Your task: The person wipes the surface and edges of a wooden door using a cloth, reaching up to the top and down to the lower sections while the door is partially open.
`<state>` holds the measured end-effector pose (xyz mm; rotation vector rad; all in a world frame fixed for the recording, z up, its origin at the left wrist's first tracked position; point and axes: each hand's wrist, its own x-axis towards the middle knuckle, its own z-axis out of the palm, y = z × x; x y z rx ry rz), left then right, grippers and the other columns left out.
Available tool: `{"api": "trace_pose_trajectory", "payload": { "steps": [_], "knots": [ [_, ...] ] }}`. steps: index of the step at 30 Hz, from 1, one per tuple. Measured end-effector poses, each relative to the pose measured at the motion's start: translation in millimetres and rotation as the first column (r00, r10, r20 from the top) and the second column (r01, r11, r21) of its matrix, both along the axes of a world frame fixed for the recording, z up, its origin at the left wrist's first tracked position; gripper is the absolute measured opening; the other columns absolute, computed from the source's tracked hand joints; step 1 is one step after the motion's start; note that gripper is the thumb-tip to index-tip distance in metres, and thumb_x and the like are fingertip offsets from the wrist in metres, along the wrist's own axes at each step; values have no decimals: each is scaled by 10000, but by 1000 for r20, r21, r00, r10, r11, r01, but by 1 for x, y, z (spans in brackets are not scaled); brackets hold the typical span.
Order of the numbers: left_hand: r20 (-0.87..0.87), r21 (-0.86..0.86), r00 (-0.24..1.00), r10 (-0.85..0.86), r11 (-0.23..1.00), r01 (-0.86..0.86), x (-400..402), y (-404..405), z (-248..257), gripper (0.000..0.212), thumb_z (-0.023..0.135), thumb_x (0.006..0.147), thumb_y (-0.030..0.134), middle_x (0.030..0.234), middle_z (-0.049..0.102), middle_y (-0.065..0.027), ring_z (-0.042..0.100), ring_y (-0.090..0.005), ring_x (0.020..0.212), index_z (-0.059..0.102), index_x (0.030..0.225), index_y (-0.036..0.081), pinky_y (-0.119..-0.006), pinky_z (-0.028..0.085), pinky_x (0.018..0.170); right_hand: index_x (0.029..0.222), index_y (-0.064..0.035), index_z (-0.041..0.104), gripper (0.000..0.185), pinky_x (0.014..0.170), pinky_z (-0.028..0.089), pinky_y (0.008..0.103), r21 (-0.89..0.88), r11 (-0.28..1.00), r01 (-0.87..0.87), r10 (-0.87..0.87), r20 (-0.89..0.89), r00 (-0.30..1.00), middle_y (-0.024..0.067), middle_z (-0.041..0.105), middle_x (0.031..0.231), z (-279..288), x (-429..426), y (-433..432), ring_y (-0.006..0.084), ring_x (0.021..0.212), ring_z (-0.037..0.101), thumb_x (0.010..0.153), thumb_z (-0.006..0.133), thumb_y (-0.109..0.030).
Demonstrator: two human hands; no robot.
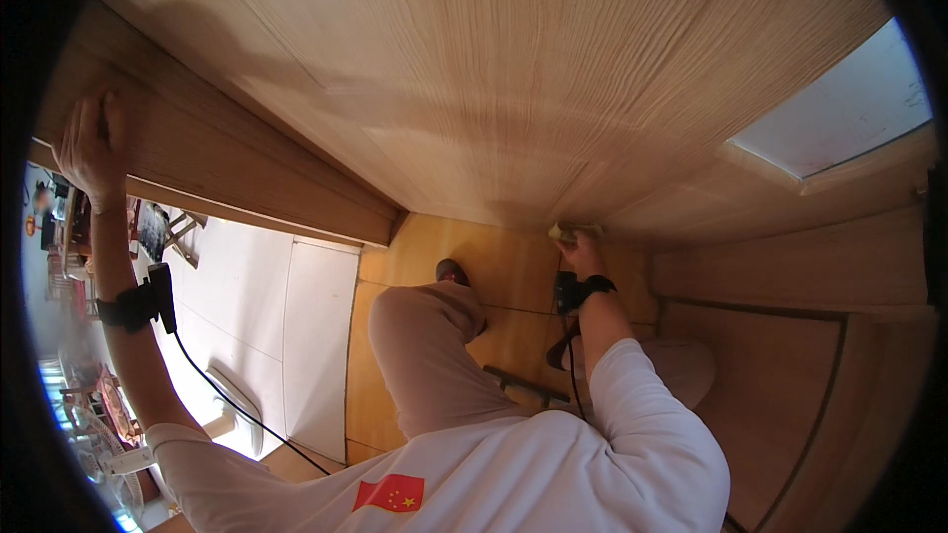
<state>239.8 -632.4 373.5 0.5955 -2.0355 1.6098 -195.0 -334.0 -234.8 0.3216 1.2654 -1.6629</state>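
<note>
My right hand point(583, 246) holds a small yellowish cloth or sponge point(566, 229), too small to tell which, against the foot of a wood-grain panel point(474, 104). The panel meets the floor just beyond my fingers. Over at the far left, my left hand point(92, 144) rests on a wooden door frame point(222, 170), with nothing seen in it. Each wrist carries a black strap with a device; the left device point(161, 296) trails a black cable, and so does the right one point(566, 292).
Yellow floor tiles point(511, 259) lie under my feet, beside pale tiles point(318, 326) past the doorway. A dark bar point(526, 385) is near my legs. Wooden panelling point(748, 385) stands at right, below a light pane point(844, 104). Beyond the doorway are a folding stool point(178, 233) and a fan point(118, 459).
</note>
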Motion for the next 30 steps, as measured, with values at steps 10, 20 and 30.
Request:
{"api": "trace_pose_trajectory", "payload": {
  "steps": [10, 20, 30],
  "knots": [
    [-67, -21, 988, -140, 990, 139, -15, -1, 0, 90, 538, 783, 208, 715, 580, 28, 559, -127, 633, 595, 786, 139, -268, 375, 576, 1118, -30, 400, 319, 708, 508, 378, -171, 976, -138, 117, -127, 985, 112, 481, 1087, 258, 4, 9, 242, 943, 514, 825, 490, -118],
    [-169, 62, 985, -39, 997, 51, -26, 6, -3, 74, 541, 770, 187, 751, 589, 28, 573, -126, 694, 590, 807, 145, -268, 400, 629, 1085, 9, 419, 352, 645, 512, 345, -359, 925, 122, -339, -637, 693, 100, 500, 1040, 421, -31, 41, 204, 889, 540, 815, 521, -193],
    [-112, -7, 993, 32, 999, -33, -14, -5, -5, 140, 561, 769, 199, 838, 628, -8, 597, -135, 767, 632, 853, 113, -255, 424, 698, 1200, -3, 320, 427, 805, 449, 401, -36, 969, 243, -239, -361, 901, 108, 335, 1225, 295, -41, 58, 256, 1046, 413, 847, 464, -195]
  ]
}}
